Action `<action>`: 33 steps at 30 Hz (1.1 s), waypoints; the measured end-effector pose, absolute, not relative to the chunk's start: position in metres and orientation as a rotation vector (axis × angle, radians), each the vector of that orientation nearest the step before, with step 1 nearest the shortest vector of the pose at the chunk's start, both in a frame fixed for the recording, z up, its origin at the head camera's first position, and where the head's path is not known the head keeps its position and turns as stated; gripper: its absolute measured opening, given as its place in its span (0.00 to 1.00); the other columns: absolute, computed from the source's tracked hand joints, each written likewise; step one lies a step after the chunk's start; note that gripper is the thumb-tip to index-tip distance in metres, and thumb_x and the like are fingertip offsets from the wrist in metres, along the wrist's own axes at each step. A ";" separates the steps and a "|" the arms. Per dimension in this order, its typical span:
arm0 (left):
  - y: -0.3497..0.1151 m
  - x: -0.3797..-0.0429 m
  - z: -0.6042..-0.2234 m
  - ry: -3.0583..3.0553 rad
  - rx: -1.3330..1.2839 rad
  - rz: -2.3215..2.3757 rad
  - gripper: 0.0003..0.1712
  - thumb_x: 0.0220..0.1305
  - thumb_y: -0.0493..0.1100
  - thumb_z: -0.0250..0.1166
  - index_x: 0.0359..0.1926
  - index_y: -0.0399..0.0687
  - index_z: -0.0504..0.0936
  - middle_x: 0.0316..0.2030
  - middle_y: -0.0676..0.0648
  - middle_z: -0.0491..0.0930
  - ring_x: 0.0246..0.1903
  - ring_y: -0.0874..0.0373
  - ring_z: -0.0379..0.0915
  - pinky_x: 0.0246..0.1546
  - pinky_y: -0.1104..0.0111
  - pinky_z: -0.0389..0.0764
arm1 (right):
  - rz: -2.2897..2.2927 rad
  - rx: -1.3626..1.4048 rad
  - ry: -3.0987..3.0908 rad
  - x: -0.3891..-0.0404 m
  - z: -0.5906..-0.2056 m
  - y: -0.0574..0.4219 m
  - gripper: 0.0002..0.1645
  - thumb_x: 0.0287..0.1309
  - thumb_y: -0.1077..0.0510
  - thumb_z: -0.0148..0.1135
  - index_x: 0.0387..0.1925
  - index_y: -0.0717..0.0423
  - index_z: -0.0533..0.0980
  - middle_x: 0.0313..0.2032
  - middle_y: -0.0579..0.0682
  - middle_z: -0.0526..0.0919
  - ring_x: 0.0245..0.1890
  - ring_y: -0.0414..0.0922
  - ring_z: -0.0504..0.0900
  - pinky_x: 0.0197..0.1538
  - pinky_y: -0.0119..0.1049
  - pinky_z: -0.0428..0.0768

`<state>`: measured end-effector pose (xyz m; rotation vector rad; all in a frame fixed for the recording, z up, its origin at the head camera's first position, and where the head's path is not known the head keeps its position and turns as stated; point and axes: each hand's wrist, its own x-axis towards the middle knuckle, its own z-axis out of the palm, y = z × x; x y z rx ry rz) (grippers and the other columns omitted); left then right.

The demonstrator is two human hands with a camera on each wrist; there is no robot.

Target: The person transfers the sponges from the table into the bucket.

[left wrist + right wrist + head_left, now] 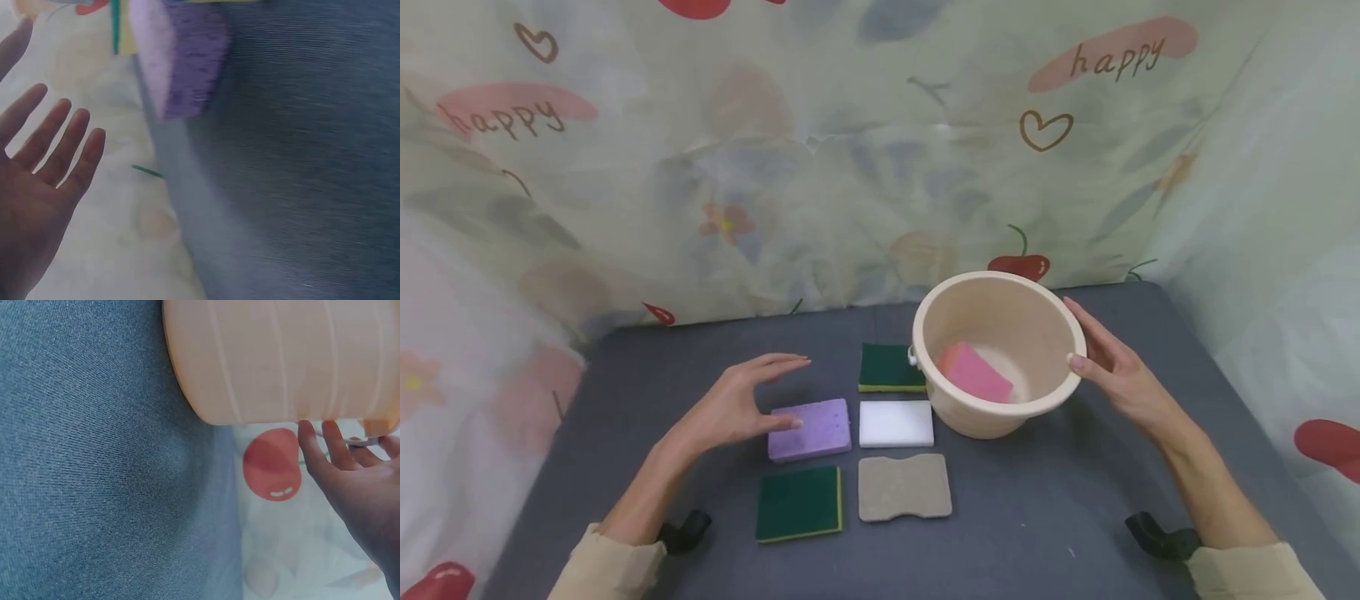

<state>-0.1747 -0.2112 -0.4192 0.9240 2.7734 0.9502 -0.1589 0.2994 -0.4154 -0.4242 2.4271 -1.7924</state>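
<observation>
A beige bucket (985, 421) stands on the table, a pink sponge (977, 372) and an orange piece beside it visible inside. My right hand (1116, 375) holds the bucket at its right side, thumb by the rim; in the right wrist view, its fingers (309, 440) meet the outer wall. My left hand (730, 404) hovers over the left end of a purple sponge (812, 429), thumb and fingers spread apart. The left wrist view shows that palm (31, 200) holding nothing, with the purple sponge (194, 62) to its right.
A white sponge (897, 423) and a green-and-yellow scouring sponge (889, 367) lie left of the bucket. Nearer me are a grey notched sponge (904, 487) and another green scouring sponge (799, 502). Patterned cloth (850, 208) encloses the dark table (1000, 533) at the back and sides.
</observation>
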 end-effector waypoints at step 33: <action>-0.211 -0.168 -0.471 2.708 0.746 0.623 0.51 0.47 0.65 0.77 0.70 0.52 0.71 0.67 0.49 0.68 0.62 0.50 0.62 0.59 0.50 0.69 | -1.789 -0.526 2.418 -0.159 -0.420 0.301 0.42 0.75 0.64 0.47 0.79 0.37 0.43 0.78 0.51 0.44 0.72 0.39 0.52 0.58 0.18 0.64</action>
